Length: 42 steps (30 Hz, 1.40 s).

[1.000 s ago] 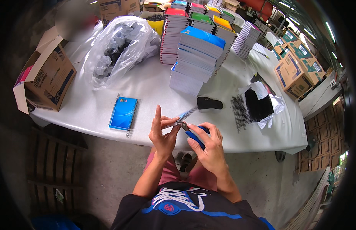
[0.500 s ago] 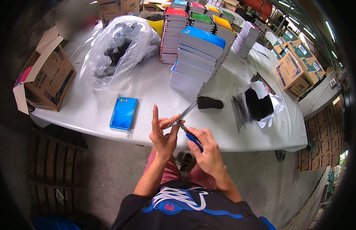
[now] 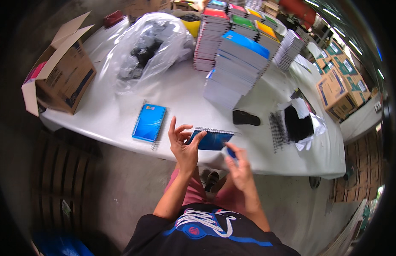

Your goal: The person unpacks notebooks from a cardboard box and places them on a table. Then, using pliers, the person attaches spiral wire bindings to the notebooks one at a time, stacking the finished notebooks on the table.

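A blue spiral notebook point(image 3: 211, 142) is pinched between the thumb and fingers of my left hand point(image 3: 185, 147), its coil edge uppermost and its cover tilted toward me. By the notebook's right end, my right hand point(image 3: 241, 168) is blurred by motion but closed around blue-handled pliers point(image 3: 232, 152). Only a bit of the handle shows; the jaws are hidden or smeared. To the left on the table lies another blue spiral notebook point(image 3: 150, 122), its coil sticking out past the near end. A small black pad-like object point(image 3: 246, 118) rests beyond my right hand.
On the white-covered table point(image 3: 181, 96) stand a tall stack of blue-topped pads point(image 3: 238, 64) and several notebook stacks behind it. A plastic bag of dark coils point(image 3: 151, 51) and an open carton point(image 3: 70, 79) are at left. Loose black coils point(image 3: 280, 132) lie at right beside paper wrapping point(image 3: 319, 126).
The notebook has turned from edge-on to showing its blue cover. My right hand with the pliers has drawn away from the coil toward the right. The whole view has shifted slightly.
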Available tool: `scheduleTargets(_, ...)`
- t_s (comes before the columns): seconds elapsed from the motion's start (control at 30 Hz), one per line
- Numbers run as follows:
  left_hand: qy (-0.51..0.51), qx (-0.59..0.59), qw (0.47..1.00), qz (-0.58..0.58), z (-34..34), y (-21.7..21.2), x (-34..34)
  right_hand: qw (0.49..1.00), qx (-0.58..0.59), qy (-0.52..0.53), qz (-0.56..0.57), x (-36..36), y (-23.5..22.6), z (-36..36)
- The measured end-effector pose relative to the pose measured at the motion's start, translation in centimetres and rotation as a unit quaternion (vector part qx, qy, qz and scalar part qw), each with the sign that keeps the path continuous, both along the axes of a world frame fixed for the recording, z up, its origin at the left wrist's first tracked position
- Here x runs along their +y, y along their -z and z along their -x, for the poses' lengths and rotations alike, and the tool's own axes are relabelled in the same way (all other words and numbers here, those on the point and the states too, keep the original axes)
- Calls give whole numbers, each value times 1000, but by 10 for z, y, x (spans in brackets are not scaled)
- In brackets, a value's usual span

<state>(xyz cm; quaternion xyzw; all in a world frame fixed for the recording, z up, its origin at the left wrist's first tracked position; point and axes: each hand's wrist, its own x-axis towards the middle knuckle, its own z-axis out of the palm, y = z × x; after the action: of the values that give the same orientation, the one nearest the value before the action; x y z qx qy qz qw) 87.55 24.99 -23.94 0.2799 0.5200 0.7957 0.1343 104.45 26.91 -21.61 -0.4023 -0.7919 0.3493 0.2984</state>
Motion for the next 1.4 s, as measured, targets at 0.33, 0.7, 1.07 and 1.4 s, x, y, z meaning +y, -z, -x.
scheduleTargets(0.33,56,-115,992,-12,41,-3,-28,980,-118,102,-120,39,28,-4)
scheduleTargets(0.7,-89,32,987,130,127,-10,-91,926,207,-154,276,74,-8,197)
scheduleTargets(1.07,-79,252,909,322,171,35,-102,983,-33,-181,-17,99,64,252)
scheduleTargets(1.4,-110,249,916,296,178,46,-98,981,-37,-167,-90,90,39,244)
